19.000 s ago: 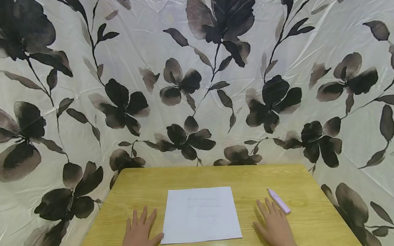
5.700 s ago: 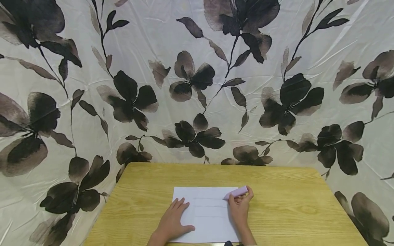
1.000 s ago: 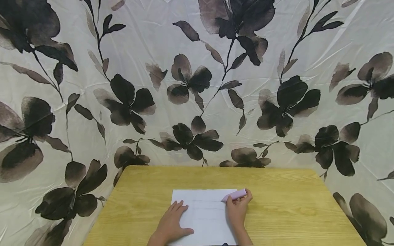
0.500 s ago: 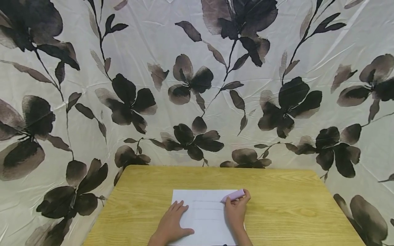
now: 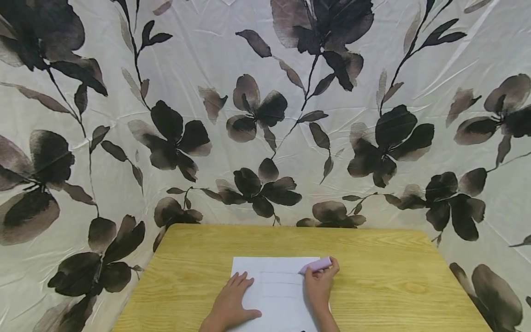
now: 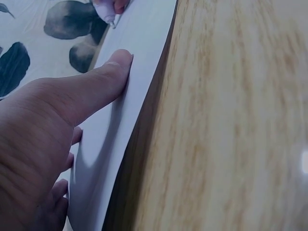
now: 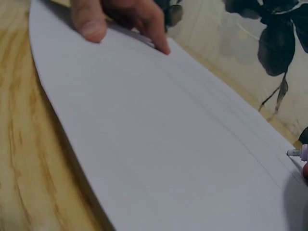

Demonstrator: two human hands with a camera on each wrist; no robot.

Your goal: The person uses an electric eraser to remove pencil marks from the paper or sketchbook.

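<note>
Lilac pen (image 5: 316, 264), uncropped only on headcam: right fingers (image 5: 335, 265) pinch it, left fingers (image 5: 238, 281) outstretched.

Two sets of fingers, my left fingers (image 5: 242, 285) and my right fingers (image 5: 333, 268), appear with one lilac pen (image 5: 317, 264), one sheet of paper (image 5: 282, 313), three faint lines (image 5: 282, 283), one table (image 5: 394, 276) and one flower-printed backdrop (image 5: 186, 69).
</note>
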